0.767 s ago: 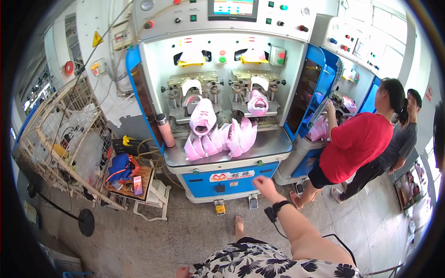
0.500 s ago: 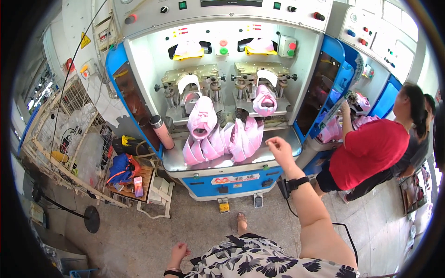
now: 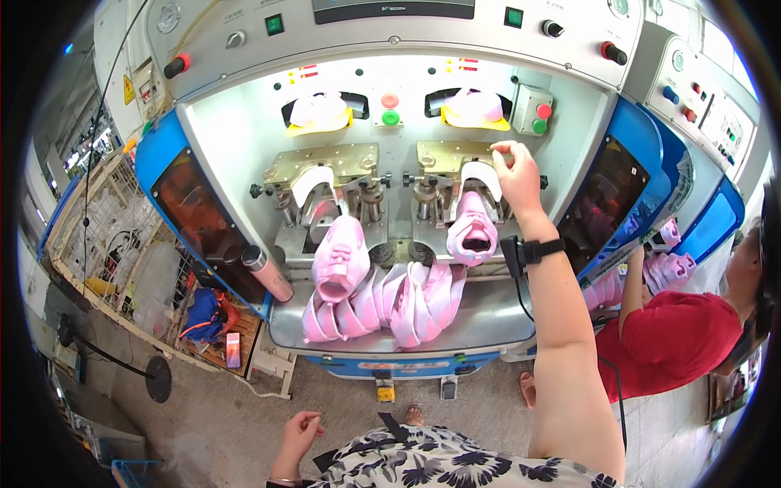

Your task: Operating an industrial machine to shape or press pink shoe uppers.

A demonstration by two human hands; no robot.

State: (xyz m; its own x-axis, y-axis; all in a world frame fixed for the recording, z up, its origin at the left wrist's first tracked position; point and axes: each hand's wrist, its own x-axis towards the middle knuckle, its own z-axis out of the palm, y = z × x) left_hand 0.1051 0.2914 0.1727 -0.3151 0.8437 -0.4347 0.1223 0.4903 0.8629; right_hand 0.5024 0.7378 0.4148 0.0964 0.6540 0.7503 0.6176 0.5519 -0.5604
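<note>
My right hand (image 3: pixel 517 175) is raised inside the machine, beside the white curved pad (image 3: pixel 481 178) of the right-hand press station. Its fingertips are pinched together, and anything between them is too small to make out. Below that pad, a pink shoe upper (image 3: pixel 472 231) sits on the right station with its opening toward me. Another pink upper (image 3: pixel 339 252) stands before the left station. In front of both, several more pink uppers (image 3: pixel 429 305) lie overlapping in a row on the metal ledge. My left hand (image 3: pixel 301 437) hangs low near my body, fingers curled, with nothing visible in it.
A pink tumbler (image 3: pixel 268 275) stands at the ledge's left end. Two yellow-edged openings at the back hold pale uppers (image 3: pixel 476 106). Foot pedals (image 3: pixel 386 394) are on the floor. A person in a red shirt (image 3: pixel 675 346) works at the machine on the right; a wire cage (image 3: pixel 122 260) stands left.
My right hand has moved up and forward from the ledge to beside the right station's pad. The machine appears closer. My left hand stays low, with its fingers more curled.
</note>
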